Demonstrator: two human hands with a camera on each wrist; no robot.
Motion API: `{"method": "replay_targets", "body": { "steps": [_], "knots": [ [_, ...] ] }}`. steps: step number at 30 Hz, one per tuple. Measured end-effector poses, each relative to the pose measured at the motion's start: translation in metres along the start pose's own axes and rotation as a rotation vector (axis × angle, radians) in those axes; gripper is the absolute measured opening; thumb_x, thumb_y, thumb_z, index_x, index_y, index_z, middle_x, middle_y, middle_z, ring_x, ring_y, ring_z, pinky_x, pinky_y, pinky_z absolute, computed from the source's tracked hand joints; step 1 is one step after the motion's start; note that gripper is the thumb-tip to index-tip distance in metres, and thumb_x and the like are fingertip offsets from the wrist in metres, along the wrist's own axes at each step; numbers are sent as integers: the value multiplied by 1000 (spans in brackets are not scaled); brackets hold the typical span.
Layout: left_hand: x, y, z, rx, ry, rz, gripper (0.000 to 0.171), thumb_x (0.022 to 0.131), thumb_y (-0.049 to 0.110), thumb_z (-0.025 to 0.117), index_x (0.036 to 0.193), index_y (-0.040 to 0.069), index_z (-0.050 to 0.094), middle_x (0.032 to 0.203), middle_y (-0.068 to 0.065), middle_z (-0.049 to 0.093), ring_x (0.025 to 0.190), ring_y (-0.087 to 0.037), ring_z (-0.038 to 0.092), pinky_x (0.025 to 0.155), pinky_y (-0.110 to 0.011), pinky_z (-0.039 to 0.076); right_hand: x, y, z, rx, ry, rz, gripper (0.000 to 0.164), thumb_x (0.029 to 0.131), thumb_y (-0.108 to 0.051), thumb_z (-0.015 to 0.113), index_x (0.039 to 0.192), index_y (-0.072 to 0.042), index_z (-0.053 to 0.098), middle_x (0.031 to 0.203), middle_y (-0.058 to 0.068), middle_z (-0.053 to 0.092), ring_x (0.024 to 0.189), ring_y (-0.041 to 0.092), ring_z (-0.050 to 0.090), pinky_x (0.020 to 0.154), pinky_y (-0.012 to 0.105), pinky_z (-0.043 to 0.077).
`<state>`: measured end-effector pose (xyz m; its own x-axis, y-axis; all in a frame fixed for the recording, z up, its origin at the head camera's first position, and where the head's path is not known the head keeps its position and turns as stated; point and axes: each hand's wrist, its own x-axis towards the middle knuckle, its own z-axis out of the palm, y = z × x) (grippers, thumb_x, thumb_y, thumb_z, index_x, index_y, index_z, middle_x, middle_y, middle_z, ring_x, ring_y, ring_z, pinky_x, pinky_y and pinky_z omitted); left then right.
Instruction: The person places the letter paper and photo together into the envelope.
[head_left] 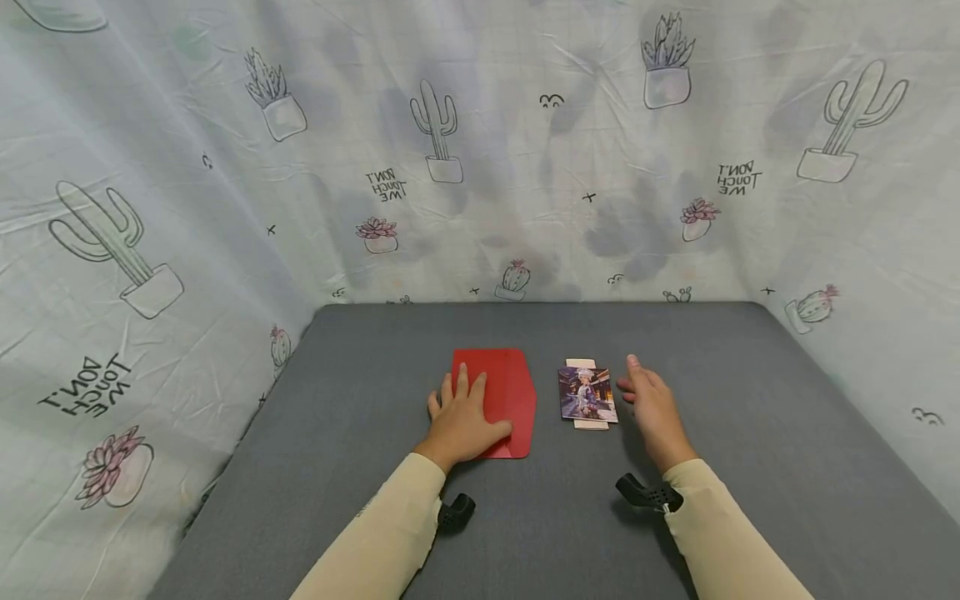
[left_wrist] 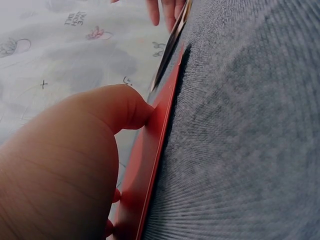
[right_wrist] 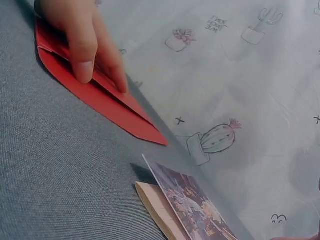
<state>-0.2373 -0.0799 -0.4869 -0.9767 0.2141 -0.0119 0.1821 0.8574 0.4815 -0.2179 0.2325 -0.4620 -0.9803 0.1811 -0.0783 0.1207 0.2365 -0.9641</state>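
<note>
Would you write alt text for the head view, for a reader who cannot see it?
A person's left hand rests on a red envelope on a gray table; the right hand is beside a picture card lying over a cream piece. Cactus-print fabric hangs behind.

Across a Grey Table (head_left: 360, 400)

A red envelope (head_left: 510, 387) lies flat, nearer the left edge than the right. Closer to the right edge, a cream strip (head_left: 591, 425) lies under a picture card (head_left: 588, 395), both strip ends showing.
</note>
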Motion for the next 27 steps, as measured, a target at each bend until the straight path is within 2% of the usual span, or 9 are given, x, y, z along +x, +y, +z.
{"method": "replay_targets", "body": {
  "steps": [6,13,17,23,27],
  "knots": [
    [1,-2,1,8,3,-4,99,88,57,65,172,14,35,180,-17,11,161,-47,7,120,-73,6,-1,0,2,-3,-6,6,93,111,-68,36,162,10,37,153,34,52,137,47,49,116,60,36],
    [0,-1,0,-5,-2,-5,98,88,56,64,172,14,35,181,-16,10,162,-47,6,120,-73,5,-1,-3,3,61,-17,23,88,114,-60,39,160,15,34,151,38,52,136,48,55,107,47,50],
    [-1,0,-1,-9,-4,-1,98,88,55,65,172,13,36,180,-17,10,161,-47,6,119,-74,5,-2,-6,3,88,-35,50,87,114,-57,42,162,15,30,153,38,50,138,46,53,103,41,52],
    [-1,0,-2,-8,-4,-1,98,88,54,65,172,14,34,181,-17,9,162,-47,6,120,-73,5,-1,-8,3,200,-59,78,80,116,-49,46,160,16,27,153,41,48,134,43,55,91,29,57],
    [0,0,-2,-12,-1,0,98,89,54,65,172,13,34,181,-16,9,162,-47,5,120,-73,5,-1,-9,2,219,-62,84,76,116,-44,48,161,14,28,154,39,47,133,42,57,89,28,58]
  ]
}}
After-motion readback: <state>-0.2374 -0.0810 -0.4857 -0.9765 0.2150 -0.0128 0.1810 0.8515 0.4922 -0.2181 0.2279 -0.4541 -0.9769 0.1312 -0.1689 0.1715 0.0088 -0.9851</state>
